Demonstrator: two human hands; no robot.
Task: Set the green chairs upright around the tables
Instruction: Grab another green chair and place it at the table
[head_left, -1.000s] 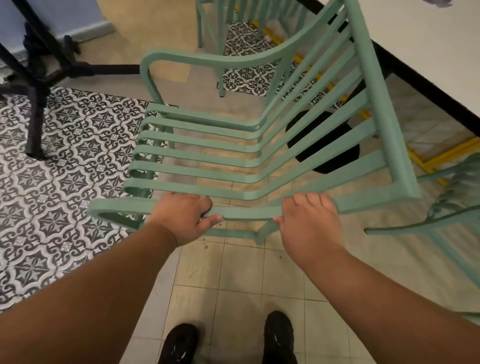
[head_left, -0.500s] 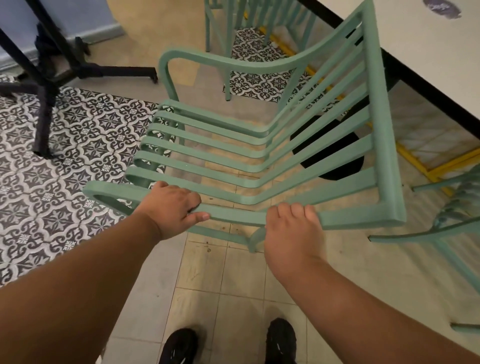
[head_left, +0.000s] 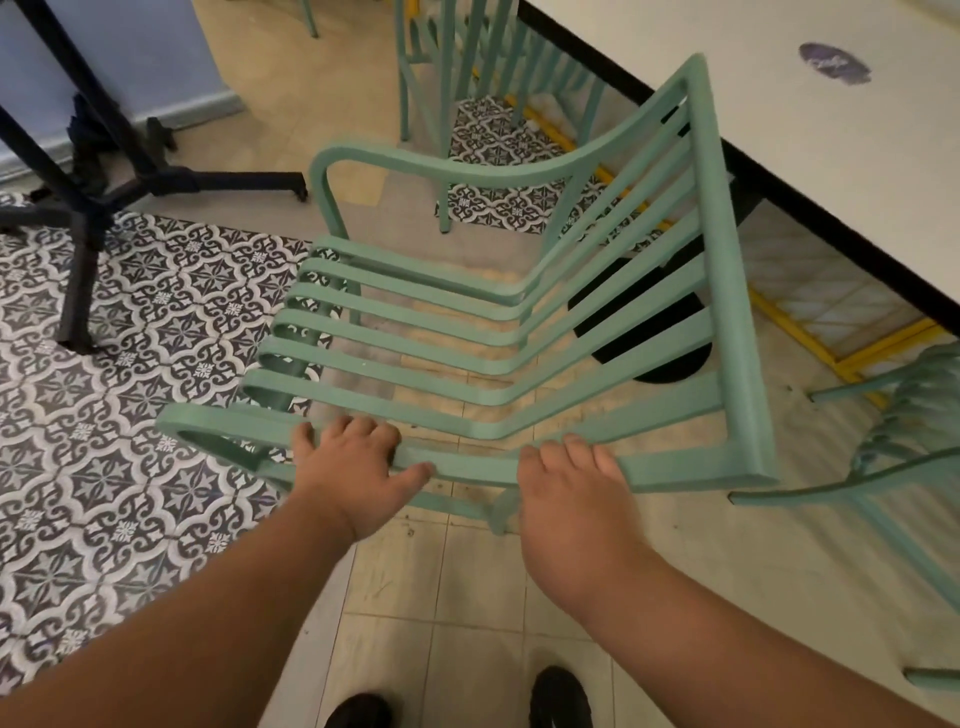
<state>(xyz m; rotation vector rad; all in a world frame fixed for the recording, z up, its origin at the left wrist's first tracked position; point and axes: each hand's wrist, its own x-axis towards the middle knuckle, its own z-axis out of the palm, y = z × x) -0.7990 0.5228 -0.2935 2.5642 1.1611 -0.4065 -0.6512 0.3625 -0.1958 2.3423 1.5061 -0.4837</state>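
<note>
Head view: green slatted armchair (head_left: 727, 260) at frame centre, seat slats to the left, backrest rising to the right against the white table (head_left: 831, 166) edge. Left hand (head_left: 348, 462) and right hand (head_left: 569, 488) both grip the near armrest (head_left: 691, 467), fingers curled over its top, left thumb along the near side. Second green chair (head_left: 441, 78) top centre, third green chair (head_left: 909, 415) right edge. Black table stand (head_left: 83, 208) upper left on patterned tiles (head_left: 104, 415). Black shoes (head_left: 561, 696) at the bottom.
</note>
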